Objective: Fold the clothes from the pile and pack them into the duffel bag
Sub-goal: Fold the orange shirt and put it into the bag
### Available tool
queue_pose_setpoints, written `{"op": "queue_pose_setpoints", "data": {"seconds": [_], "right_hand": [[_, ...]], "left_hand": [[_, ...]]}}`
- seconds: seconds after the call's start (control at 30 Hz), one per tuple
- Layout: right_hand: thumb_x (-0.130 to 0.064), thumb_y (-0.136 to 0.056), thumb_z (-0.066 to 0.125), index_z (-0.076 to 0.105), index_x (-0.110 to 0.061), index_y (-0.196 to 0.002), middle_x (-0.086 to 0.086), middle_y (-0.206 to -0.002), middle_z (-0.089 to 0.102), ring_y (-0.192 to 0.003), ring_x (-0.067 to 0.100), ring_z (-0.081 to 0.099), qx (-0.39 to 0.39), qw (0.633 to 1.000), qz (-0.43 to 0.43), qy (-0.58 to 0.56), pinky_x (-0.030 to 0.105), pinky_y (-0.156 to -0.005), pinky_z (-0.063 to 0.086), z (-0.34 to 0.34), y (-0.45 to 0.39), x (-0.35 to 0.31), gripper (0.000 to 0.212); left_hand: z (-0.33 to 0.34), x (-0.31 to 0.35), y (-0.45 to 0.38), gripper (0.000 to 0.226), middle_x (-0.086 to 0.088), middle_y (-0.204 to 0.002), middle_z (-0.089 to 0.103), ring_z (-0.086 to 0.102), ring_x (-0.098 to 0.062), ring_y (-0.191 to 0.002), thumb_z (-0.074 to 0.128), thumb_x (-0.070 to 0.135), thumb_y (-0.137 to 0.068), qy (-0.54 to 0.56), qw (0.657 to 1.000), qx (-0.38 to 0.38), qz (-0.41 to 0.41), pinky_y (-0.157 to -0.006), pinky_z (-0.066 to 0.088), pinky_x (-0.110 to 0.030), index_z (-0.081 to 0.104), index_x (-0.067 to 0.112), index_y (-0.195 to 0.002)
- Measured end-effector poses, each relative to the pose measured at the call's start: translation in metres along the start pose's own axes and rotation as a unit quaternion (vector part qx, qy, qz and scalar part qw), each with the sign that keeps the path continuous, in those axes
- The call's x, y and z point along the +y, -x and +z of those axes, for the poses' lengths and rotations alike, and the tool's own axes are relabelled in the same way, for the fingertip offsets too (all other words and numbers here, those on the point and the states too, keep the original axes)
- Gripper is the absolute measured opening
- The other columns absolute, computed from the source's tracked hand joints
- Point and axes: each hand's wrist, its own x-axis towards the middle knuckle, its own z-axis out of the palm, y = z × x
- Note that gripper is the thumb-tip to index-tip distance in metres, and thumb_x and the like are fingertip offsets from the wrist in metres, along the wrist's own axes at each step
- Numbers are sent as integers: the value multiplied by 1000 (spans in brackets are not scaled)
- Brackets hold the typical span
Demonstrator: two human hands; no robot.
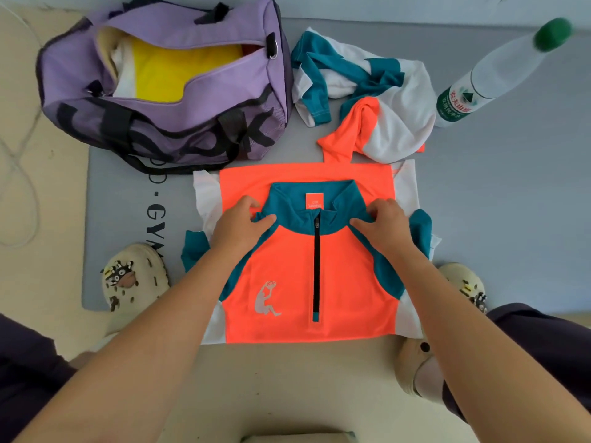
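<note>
1. Fingers of the left hand (240, 219) pinch the teal collar of the orange shirt (287, 276); the right hand (385, 223) pinches the collar's other side.
2. Shirt lies flat, smooth and zipped, on the grey mat (128, 193).
3. Crumpled clothes (361, 91) sit beyond it, beside the open purple duffel bag (166, 91) with yellow fabric inside.
4. Plastic bottle (492, 75) stands on the right.

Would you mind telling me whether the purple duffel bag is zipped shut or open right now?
Open. The purple duffel bag gapes along its top, showing a yellow garment and some white fabric already inside.
</note>
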Motion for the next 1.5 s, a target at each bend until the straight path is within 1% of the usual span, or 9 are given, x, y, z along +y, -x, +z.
{"op": "queue_pose_setpoints", "data": {"seconds": [0.13, 0.23, 0.4, 0.63, 0.97, 1.13, 1.2, 1.33, 1.5], "right_hand": [[-39, -84, 72, 59, -11, -103, -3, -94, 57, -88, 16, 52, -7, 990, 61, -129, 28, -77, 38, 5, 0, -5, 37], [-34, -87, 68, 60, -4, -84, 2, -74, 53, -74, 19, 47, -21, 993, 32, -115, 32, -64, 31, 2, -2, -7, 31], [-28, -86, 68, 50, -20, -63, -10, -57, 40, -54, 3, 40, 18, 983, -11, -185, 15, -51, 30, -10, -3, -11, 31], [-22, -91, 63, 55, -10, -82, -2, -71, 48, -75, 21, 45, 2, 994, -22, -102, 29, -64, 27, 2, -20, -19, 17], [-35, -92, 60, 48, -18, -89, -3, -80, 51, -82, 24, 50, -12, 997, -28, -68, 33, -68, 33, 2, -32, -21, 21], [-47, -75, 77, 55, -20, -94, -2, -90, 56, -84, 21, 54, -76, 997, -2, -18, 33, -72, 41, -27, -33, 4, 39], [-45, -72, 79, 59, -18, -98, -2, -96, 58, -92, 23, 56, -146, 988, -1, 58, 35, -80, 45, -43, -29, 19, 42], [-44, -76, 74, 62, -18, -97, -1, -94, 59, -91, 24, 55, -277, 913, 18, 298, 36, -83, 40, -76, -21, 44, 35], [-32, -97, 51, 64, -13, -110, 8, -106, 64, -108, 31, 57, -63, 947, 62, 307, 44, -98, 34, -114, -19, 65, 26]], "left_hand": [[7, 5, -8, 35, 7, -85, 54, 53, -17, -84, 71, 47, -80, 38, 999, -23, -28, -74, 45, -34, 59, 19, -98], [1, 3, -9, 42, 2, -62, 33, 36, -17, -62, 69, 37, -84, 22, 998, -60, 16, -57, 29, -35, 38, 18, -64], [-14, -6, -7, 42, 8, -55, 30, 30, -9, -53, 67, 32, -87, 106, 993, -8, 49, -54, 28, -29, 39, 19, -59], [-6, -3, -19, 23, -6, -75, 61, 57, -26, -74, 57, 37, -92, 20, 999, 36, 12, -68, 49, -42, 61, 16, -85], [-3, 11, -24, 18, -3, -82, 57, 56, -33, -80, 47, 37, -99, -106, 992, 65, 20, -62, 37, -37, 48, 20, -101], [22, 32, 8, 37, -11, -120, 56, 51, -32, -108, 63, 31, -83, -216, 932, 177, 232, -85, 39, -44, 57, 14, -116], [45, 39, 24, 44, -8, -128, 55, 50, -30, -116, 67, 38, -82, -253, 907, 110, 319, -89, 38, -43, 58, 20, -121], [72, 42, 37, 73, -7, -151, 36, 33, -34, -137, 67, 59, -78, -300, 919, 7, 256, -100, 34, -49, 46, 26, -139], [74, 49, 37, 85, -9, -155, 30, 28, -35, -139, 72, 63, -70, -320, 919, -1, 231, -102, 31, -52, 42, 25, -140]]}}
